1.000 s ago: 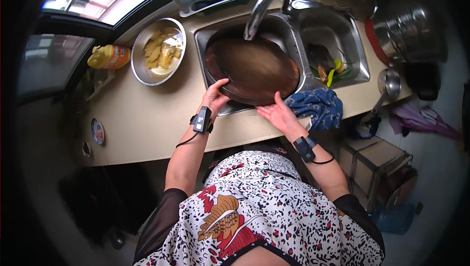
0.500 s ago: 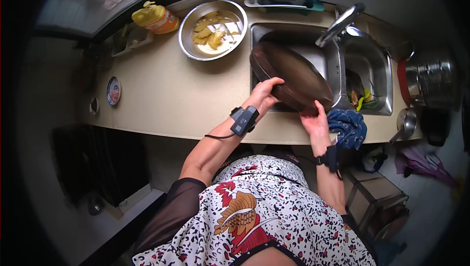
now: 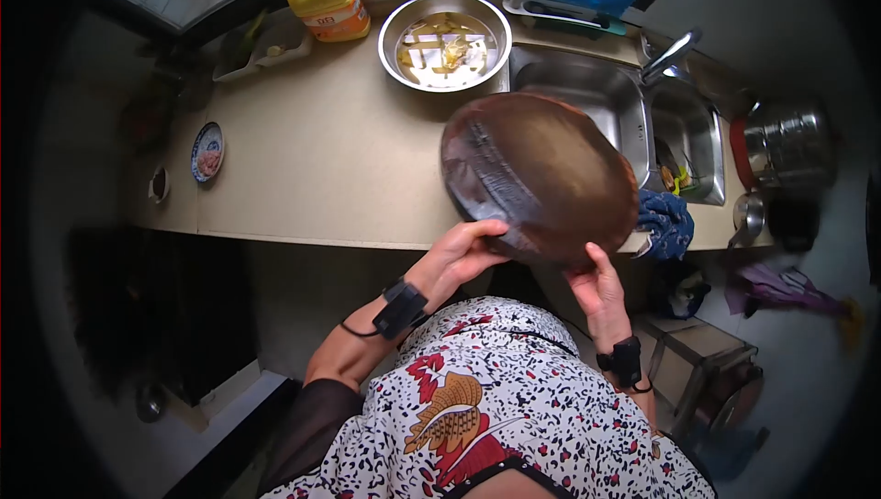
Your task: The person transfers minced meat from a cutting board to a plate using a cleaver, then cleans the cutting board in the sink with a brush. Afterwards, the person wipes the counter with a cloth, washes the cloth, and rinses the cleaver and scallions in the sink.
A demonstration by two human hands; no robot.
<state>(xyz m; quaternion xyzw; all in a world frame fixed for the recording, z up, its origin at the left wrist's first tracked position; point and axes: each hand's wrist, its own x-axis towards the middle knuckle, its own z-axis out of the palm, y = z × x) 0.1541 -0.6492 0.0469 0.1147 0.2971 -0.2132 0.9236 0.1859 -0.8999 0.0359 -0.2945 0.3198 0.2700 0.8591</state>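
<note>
Between both hands I hold a round, dark brown chopping board (image 3: 560, 164), wet and shiny on its left side and paler toward the middle. It is tilted above the counter's front edge and covers the sink's near left corner. My left hand (image 3: 466, 251) grips the lower left rim, thumb on top and fingers beneath. At the lower right rim my right hand (image 3: 598, 292) holds on with the thumb up; its other fingers are partly hidden under the board.
A steel bowl (image 3: 387, 40) of water with yellowish pieces stands behind the board. The double sink (image 3: 601, 86) and faucet (image 3: 670, 56) lie to the right, beside a blue cloth (image 3: 665, 224). A yellow pump bottle (image 3: 330, 12) and a small plate of meat (image 3: 207, 155) are leftward.
Both hands have brought the chopping board out from over the sink, left and toward me. Its top face has turned more into view. The camera view has swung left.
</note>
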